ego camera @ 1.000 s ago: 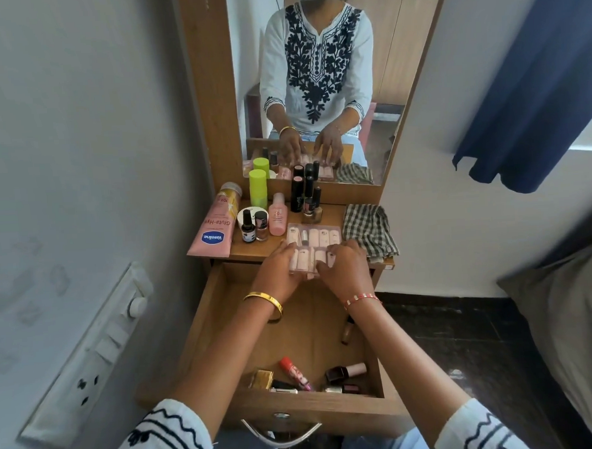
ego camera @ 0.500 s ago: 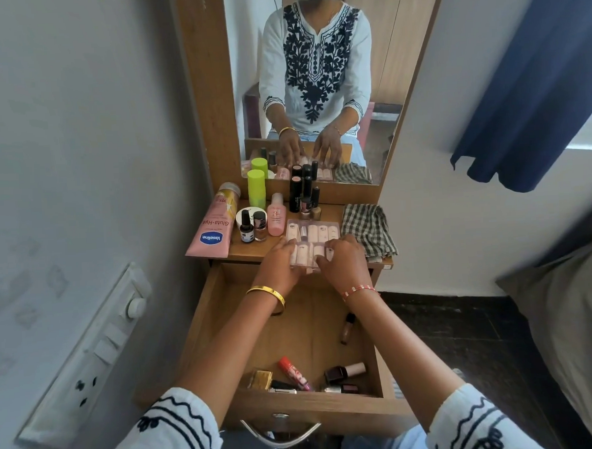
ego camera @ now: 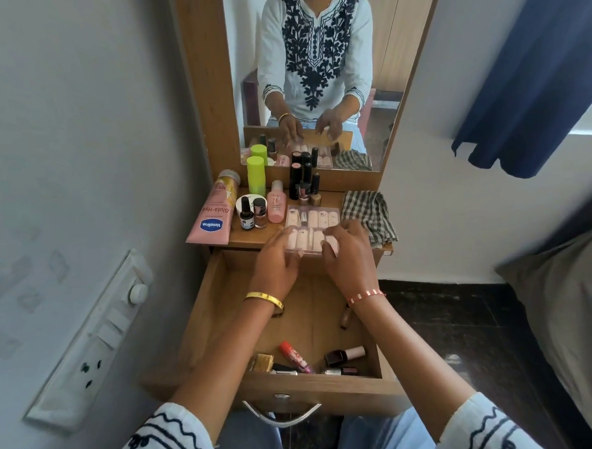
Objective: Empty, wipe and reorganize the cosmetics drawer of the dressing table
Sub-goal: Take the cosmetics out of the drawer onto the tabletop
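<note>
A clear plastic box of pale press-on nails point(ego camera: 312, 223) lies on the dressing table top point(ego camera: 324, 199), overhanging its front edge. My left hand point(ego camera: 276, 259) grips the box's near left corner and my right hand point(ego camera: 348, 252) grips its near right corner. Below them the wooden drawer point(ego camera: 316, 384) stands pulled out. At its front lie a red lip balm point(ego camera: 292, 355), a gold case point(ego camera: 261, 362), a dark nail polish with a pink cap point(ego camera: 344, 355) and several small tubes. Another small bottle point(ego camera: 345, 318) lies by the right wall.
On the top stand a pink Vaseline tube point(ego camera: 215, 214), a green bottle point(ego camera: 256, 176), a pink bottle point(ego camera: 276, 206), small polish bottles point(ego camera: 253, 214) and black lipsticks point(ego camera: 304, 179). A checked cloth point(ego camera: 368, 217) lies at the right. Mirror point(ego camera: 314, 69) behind, switch panel point(ego camera: 88, 341) on the left wall.
Both hands stay on the near corners of the nail box, which has hardly shifted on the table top. The camera has tilted slightly.
</note>
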A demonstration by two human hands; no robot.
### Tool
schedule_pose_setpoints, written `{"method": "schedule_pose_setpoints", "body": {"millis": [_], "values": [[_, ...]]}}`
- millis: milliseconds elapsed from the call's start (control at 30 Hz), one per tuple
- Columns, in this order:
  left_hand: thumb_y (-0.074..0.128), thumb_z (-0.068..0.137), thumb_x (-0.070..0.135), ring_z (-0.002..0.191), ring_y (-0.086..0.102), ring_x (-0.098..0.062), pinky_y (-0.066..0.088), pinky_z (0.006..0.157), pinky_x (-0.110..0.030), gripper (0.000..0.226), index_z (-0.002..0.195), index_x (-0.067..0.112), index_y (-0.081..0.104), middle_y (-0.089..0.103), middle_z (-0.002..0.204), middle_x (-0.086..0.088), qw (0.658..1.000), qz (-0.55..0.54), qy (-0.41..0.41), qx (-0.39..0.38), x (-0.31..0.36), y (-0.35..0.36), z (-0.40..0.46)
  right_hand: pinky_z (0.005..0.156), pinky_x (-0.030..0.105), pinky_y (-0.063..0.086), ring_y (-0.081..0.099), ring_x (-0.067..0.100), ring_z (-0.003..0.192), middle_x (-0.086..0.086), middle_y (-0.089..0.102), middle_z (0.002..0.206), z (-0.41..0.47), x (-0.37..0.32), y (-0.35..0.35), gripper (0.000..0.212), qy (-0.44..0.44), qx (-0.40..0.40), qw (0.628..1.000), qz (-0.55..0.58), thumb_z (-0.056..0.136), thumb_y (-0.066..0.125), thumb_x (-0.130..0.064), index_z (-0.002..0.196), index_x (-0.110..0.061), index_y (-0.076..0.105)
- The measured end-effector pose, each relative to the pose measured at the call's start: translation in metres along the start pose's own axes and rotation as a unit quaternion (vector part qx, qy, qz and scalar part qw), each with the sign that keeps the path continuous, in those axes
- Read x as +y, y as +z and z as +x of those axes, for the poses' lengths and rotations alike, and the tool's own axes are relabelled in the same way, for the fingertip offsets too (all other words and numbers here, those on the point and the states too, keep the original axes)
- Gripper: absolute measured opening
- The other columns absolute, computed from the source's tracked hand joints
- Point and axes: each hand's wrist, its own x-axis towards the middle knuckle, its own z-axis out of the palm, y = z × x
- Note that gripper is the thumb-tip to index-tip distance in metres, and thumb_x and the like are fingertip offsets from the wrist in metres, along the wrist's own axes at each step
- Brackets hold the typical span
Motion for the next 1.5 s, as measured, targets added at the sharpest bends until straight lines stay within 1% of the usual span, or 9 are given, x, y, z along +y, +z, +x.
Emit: {"method": "schedule_pose_setpoints", "body": {"millis": [167, 367, 667, 833, 933, 1067, 1300, 1400, 1500], "values": [[0.054, 0.088, 0.007, 0.120, 0.051, -0.018, 0.038, 0.098, -0.023, 0.036, 0.123, 0.014, 0.054, 0.055, 0.130, -0.004, 0.993, -0.085, -0.044, 0.064, -0.008, 0.014, -0.051, 0.068, 0.025, 0.049, 0.060, 0.016, 0.078, 0.001, 0.064, 0.089, -0.044, 0.014, 0.007, 0.010, 0.076, -0.075, 0.994, 0.039, 0.089, 0.055, -0.016, 0.089, -0.011, 0.064], [0.051, 0.089, 0.006, 0.113, 0.055, -0.013, 0.042, 0.091, -0.018, 0.033, 0.120, 0.015, 0.057, 0.059, 0.124, -0.002, 0.987, -0.110, -0.113, 0.024, -0.018, 0.024, -0.066, 0.090, 0.032, 0.049, 0.061, 0.026, 0.103, 0.014, 0.059, 0.116, -0.058, 0.037, 0.027, 0.022, 0.192, -0.274, 0.937, -0.102, 0.092, 0.049, -0.004, 0.112, -0.005, 0.057], [0.052, 0.088, 0.009, 0.080, 0.055, -0.011, 0.042, 0.069, -0.019, 0.020, 0.102, 0.012, 0.066, 0.063, 0.088, -0.001, 0.967, -0.118, -0.222, -0.036, -0.031, 0.024, -0.060, 0.095, 0.034, 0.047, 0.058, 0.027, 0.112, 0.018, 0.054, 0.125, -0.048, 0.038, 0.048, 0.030, 0.186, -0.306, 0.917, -0.176, 0.094, 0.045, -0.003, 0.123, -0.003, 0.051], [0.053, 0.088, 0.010, 0.086, 0.058, -0.014, 0.043, 0.075, -0.021, 0.022, 0.106, 0.010, 0.065, 0.065, 0.093, -0.004, 0.952, -0.121, -0.270, -0.082, -0.038, 0.026, -0.060, 0.077, 0.027, 0.053, 0.062, 0.022, 0.090, 0.008, 0.059, 0.106, -0.042, 0.036, 0.046, 0.027, 0.267, -0.283, 0.921, 0.036, 0.086, 0.057, -0.001, 0.111, -0.006, 0.049], [0.054, 0.089, 0.014, 0.099, 0.062, -0.026, 0.048, 0.092, -0.034, 0.025, 0.112, 0.005, 0.062, 0.067, 0.104, -0.013, 0.939, -0.141, -0.296, -0.101, -0.038, 0.027, -0.060, 0.060, 0.032, 0.052, 0.058, 0.020, 0.065, 0.008, 0.057, 0.080, -0.043, 0.023, 0.035, 0.018, 0.354, -0.286, 0.843, 0.287, 0.082, 0.058, 0.007, 0.086, -0.009, 0.051], [0.050, 0.092, 0.014, 0.070, 0.062, -0.020, 0.050, 0.070, -0.031, 0.019, 0.101, 0.005, 0.064, 0.066, 0.076, -0.009, 0.912, -0.223, -0.336, -0.077, -0.034, 0.026, -0.062, 0.048, 0.022, 0.051, 0.057, 0.017, 0.055, 0.011, 0.061, 0.069, -0.050, 0.010, 0.031, 0.019, 0.324, -0.312, 0.824, 0.345, 0.080, 0.059, 0.013, 0.076, -0.006, 0.057], [0.054, 0.088, 0.003, 0.068, 0.059, -0.017, 0.052, 0.068, -0.030, 0.013, 0.097, 0.004, 0.064, 0.061, 0.074, -0.004, 0.874, -0.317, -0.367, -0.032, -0.036, 0.019, -0.065, 0.048, 0.022, 0.051, 0.056, 0.015, 0.054, 0.006, 0.057, 0.066, -0.055, 0.000, 0.037, 0.025, 0.321, -0.325, 0.843, 0.284, 0.086, 0.053, 0.006, 0.068, -0.011, 0.055], [0.052, 0.088, 0.000, 0.074, 0.059, -0.020, 0.053, 0.064, -0.028, 0.019, 0.103, 0.001, 0.063, 0.061, 0.079, -0.007, 0.875, -0.311, -0.372, 0.000, -0.037, 0.017, -0.064, 0.056, 0.024, 0.050, 0.056, 0.016, 0.057, 0.009, 0.063, 0.079, -0.058, 0.000, 0.040, 0.014, 0.269, -0.376, 0.878, 0.127, 0.086, 0.054, -0.003, 0.075, -0.008, 0.061], [0.052, 0.088, 0.001, 0.082, 0.061, -0.023, 0.055, 0.062, -0.026, 0.025, 0.113, 0.001, 0.059, 0.061, 0.095, -0.012, 0.872, -0.310, -0.378, 0.019, -0.039, 0.017, -0.063, 0.060, 0.025, 0.051, 0.061, 0.021, 0.068, 0.014, 0.067, 0.090, -0.068, -0.007, 0.044, 0.016, 0.196, -0.481, 0.855, -0.008, 0.085, 0.060, -0.012, 0.094, 0.000, 0.065]]}}
